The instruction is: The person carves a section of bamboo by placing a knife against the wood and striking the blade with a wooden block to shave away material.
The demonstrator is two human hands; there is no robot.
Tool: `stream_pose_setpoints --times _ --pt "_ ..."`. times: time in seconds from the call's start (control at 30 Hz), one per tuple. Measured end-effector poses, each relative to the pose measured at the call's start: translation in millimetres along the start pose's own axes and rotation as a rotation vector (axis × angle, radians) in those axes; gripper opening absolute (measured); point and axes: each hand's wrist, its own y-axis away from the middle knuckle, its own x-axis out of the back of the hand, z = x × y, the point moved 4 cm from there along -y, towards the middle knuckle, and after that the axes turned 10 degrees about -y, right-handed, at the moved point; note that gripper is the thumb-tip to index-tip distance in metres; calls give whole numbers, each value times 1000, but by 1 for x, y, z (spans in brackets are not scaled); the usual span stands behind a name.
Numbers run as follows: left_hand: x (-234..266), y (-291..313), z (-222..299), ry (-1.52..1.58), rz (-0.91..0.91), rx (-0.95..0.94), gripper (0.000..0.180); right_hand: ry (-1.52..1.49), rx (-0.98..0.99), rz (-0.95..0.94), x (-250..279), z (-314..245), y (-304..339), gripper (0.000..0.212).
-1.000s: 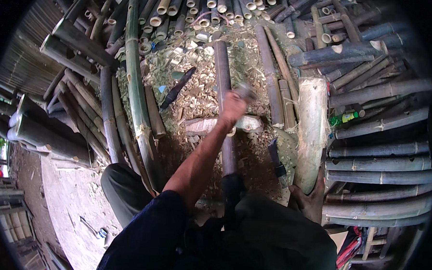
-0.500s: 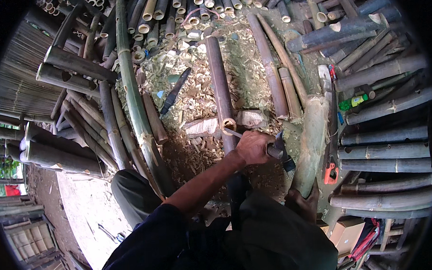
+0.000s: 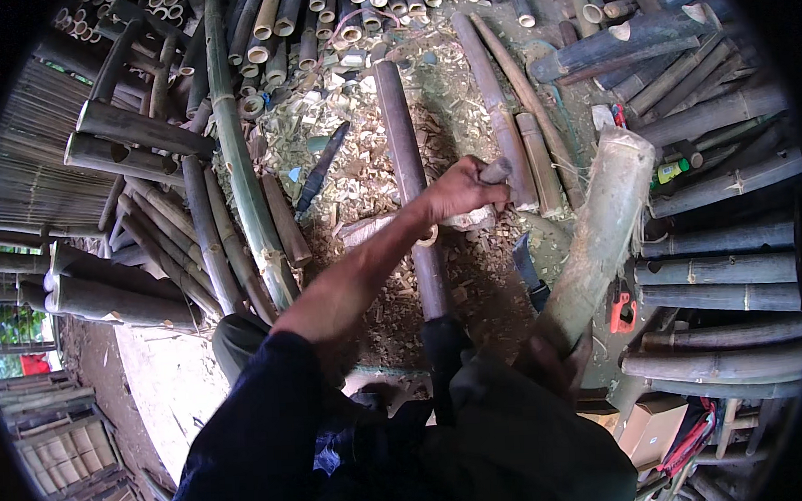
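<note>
1. Clenching a handled tool (image 3: 496, 169) in the left hand (image 3: 465, 187), with fingers wrapped around the grip; hiding the working end, so cannot tell whether touching the bamboo or apart.
2. Grasping the near end of a thick, pale club (image 3: 609, 197) in the right hand (image 3: 556, 360), with fingers curled around it and partly lost in shadow; leaning the club's far end out to the right, well apart from the left hand.
3. Lying lengthwise in front of the body, in the case of the dark bamboo tube (image 3: 399, 116); crossing over a pale-cut wooden block (image 3: 360, 230), under the left forearm.
4. Looking partly worked: already opened at 1 pale-rimmed cut (image 3: 429, 236) near the block; appearing whole along the other visible stretches. Partly covered by the forearm, so cannot tell how deep or how much is left to remove.
5. Scattered around: pale chips (image 3: 358, 96); set down at right, 1 curved blade (image 3: 524, 258) and 1 saw with an orange-red handle (image 3: 622, 312).
</note>
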Motion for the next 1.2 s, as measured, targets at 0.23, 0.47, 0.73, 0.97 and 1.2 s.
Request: stream_pose_setpoints --times 0.23,0.47,0.73,0.97,1.2 --pt "-19 -8 45 -210 -533 137 27 139 -61 156 60 12 -14 86" --pt "-41 -14 28 -133 -749 115 23 195 1 260 26 -48 -48 88" --pt "-22 8 18 -217 -617 -52 14 730 -115 -326 -15 -61 -83 85" --pt "-3 29 25 -9 -562 -154 18 503 382 -145 -40 -88 -52 85" --pt "-36 58 -9 -395 -385 -206 29 845 -54 -390 -66 -68 -70 80"
